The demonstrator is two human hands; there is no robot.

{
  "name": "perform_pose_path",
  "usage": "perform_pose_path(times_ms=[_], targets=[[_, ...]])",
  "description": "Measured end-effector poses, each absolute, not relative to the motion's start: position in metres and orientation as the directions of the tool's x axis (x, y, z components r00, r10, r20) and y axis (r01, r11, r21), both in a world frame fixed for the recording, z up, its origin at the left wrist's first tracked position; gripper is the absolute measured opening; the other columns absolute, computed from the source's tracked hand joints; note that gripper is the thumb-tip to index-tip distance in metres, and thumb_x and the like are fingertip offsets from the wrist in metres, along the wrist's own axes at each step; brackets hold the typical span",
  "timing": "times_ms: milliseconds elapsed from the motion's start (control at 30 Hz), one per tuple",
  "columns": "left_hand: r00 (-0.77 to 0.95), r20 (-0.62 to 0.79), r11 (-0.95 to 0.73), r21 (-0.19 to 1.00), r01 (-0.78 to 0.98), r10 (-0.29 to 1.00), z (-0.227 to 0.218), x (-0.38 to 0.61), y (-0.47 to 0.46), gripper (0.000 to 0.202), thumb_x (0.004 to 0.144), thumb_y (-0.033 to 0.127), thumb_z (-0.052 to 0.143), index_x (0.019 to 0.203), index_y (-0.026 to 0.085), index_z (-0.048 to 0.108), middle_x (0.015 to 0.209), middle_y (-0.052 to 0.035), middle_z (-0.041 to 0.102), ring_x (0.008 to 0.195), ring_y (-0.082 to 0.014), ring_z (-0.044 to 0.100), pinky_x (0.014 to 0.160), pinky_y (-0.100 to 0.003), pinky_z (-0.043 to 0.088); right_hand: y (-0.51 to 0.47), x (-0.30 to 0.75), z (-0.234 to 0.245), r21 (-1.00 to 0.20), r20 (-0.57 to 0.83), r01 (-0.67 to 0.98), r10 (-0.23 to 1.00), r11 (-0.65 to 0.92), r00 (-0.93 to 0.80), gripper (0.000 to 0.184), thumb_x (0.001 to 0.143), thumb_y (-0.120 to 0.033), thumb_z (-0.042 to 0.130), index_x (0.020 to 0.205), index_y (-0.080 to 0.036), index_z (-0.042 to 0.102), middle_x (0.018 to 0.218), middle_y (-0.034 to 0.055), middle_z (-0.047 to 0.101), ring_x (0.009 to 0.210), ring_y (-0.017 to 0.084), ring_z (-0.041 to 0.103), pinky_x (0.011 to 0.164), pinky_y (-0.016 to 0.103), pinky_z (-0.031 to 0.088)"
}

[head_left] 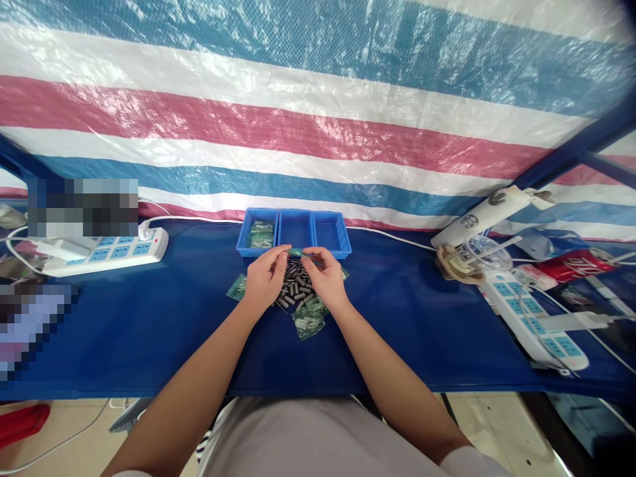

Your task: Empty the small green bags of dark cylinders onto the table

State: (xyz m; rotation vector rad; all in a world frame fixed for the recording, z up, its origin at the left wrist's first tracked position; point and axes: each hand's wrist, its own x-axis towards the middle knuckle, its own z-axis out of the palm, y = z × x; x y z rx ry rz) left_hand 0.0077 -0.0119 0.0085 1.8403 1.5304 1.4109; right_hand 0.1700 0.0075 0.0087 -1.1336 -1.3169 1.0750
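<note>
My left hand (265, 277) and my right hand (326, 275) come together over a heap of small dark metal pins (297, 289). Between their fingertips is a small greenish plastic bag (297, 252), pinched from both sides; its contents are too small to make out. More clear green-tinted bags with small silvery pieces lie around the heap: one bag (309, 322) in front and another bag (237, 287) to the left, partly behind my left hand. Just beyond my fingers stands a blue tray (297, 254) with three compartments. Its left compartment holds several filled bags (261, 234).
A white power strip (154, 248) lies at the left, near blurred-out items. On the right are another power strip (561, 354), a red can (579, 265), a plastic cup (489, 253) and a white cylinder (472, 218). A striped sheet (298, 126) hangs behind the blue table (397, 344).
</note>
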Motion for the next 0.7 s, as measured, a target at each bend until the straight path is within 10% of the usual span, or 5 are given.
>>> perform_pose_path(times_ms=[700], targets=[[-0.090, 0.498, -0.363, 0.733, 0.575, 0.862, 0.0101, 0.0076, -0.0108, 0.025, 0.099, 0.034, 0.052, 0.111, 0.020, 0.069, 0.101, -0.0061, 0.075, 0.080, -0.0153, 0.070, 0.071, -0.025, 0.056, 0.0048, 0.1690, 0.0092, -0.990, 0.140, -0.011, 0.984, 0.139, -0.111, 0.031, 0.079, -0.035, 0.074, 0.106, -0.023, 0.065, 0.098, 0.0034, 0.068, 0.081, 0.016, 0.062, 0.066, 0.027, 0.052]])
